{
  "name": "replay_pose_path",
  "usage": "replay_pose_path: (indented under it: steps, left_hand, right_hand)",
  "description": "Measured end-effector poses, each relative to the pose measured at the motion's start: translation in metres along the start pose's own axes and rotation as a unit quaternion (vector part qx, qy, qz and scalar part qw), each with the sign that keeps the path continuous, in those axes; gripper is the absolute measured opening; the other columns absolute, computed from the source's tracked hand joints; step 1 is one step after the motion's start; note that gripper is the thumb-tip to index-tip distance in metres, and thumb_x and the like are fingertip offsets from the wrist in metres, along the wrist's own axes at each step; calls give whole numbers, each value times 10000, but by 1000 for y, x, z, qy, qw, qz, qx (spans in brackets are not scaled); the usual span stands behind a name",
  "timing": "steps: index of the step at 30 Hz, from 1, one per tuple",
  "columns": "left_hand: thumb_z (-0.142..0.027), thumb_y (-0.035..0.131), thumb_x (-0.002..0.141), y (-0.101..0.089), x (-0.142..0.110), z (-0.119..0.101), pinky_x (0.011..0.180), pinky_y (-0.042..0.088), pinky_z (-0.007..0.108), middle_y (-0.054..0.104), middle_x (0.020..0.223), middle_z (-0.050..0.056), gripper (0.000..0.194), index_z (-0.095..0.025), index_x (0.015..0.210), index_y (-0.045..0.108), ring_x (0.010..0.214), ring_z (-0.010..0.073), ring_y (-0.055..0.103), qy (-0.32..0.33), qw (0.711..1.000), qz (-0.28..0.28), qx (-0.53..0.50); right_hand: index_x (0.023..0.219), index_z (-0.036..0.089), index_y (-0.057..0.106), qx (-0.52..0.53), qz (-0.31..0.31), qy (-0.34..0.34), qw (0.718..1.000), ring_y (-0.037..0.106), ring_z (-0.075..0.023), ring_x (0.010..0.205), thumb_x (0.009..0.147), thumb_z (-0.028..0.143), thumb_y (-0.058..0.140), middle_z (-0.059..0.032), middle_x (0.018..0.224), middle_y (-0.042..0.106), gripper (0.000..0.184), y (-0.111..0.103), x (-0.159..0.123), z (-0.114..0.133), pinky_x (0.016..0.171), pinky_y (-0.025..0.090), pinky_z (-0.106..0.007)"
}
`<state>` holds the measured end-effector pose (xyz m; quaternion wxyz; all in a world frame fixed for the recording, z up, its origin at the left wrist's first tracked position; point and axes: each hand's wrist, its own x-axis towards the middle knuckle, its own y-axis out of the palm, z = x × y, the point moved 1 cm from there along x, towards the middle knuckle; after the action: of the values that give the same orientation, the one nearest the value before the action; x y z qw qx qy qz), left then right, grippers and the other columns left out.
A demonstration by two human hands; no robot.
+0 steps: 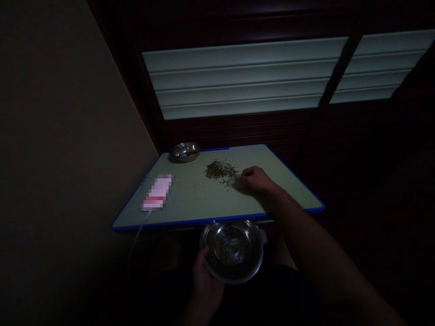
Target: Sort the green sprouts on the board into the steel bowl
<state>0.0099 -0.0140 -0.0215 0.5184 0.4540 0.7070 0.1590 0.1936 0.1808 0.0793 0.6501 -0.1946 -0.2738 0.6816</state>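
My left hand (205, 283) grips the near left side of a shiny metal bowl (254, 260), thumb over the rim. The bowl is tilted under the table's front edge, and small greenish bits lie on its bottom. On the pale green tabletop sits a loose pile of small dark green grains or seeds (219, 170). Just right of that pile, my right hand (255, 179) has its fingers closed on a pale, see-through piece (234, 182) that touches the table by the grains. In the dim light its kind cannot be made out.
A smaller metal bowl (186, 152) with something dark inside stands at the table's back left corner. A blurred-out phone (158, 192) lies at the left, its white cable (137, 233) hanging over the front edge. The blue-edged table (183, 206) stands against dark wooden slatted doors (244, 81).
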Motion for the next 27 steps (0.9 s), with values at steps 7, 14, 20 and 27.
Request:
replay_pose_path:
  steps: [7,14,20,27]
  left_hand:
    - [-264,593,772,1,-1,-1,912,485,423,759,899,89,238,-167,951,715,969,271,672,-9,1000,-9,4]
    - [-267,604,766,2,-1,-1,905,486,416,759,927,90,256,-164,973,712,914,251,684,-1,1000,5,4]
    - [-254,593,773,1,-2,-1,892,494,426,762,880,96,229,-159,935,723,871,254,692,-9,1000,0,7]
    - [-253,582,785,2,-3,-2,888,494,406,763,876,101,204,-149,879,731,831,236,693,-11,1000,-5,-1]
  right_hand:
    - [566,148,607,-39,-26,0,999,450,-112,525,625,228,522,9,490,497,131,0,2,-2,530,320,-245]
    - [602,142,621,-32,-39,-19,999,444,-103,538,643,248,512,15,516,503,158,2,3,-4,537,323,-232]
    - [575,150,586,-26,-14,-40,999,418,-97,529,643,256,508,31,501,459,148,4,3,-4,530,308,-232]
    - [557,155,564,-18,-12,-42,999,408,-97,532,628,256,491,34,496,443,144,3,3,-4,526,304,-229]
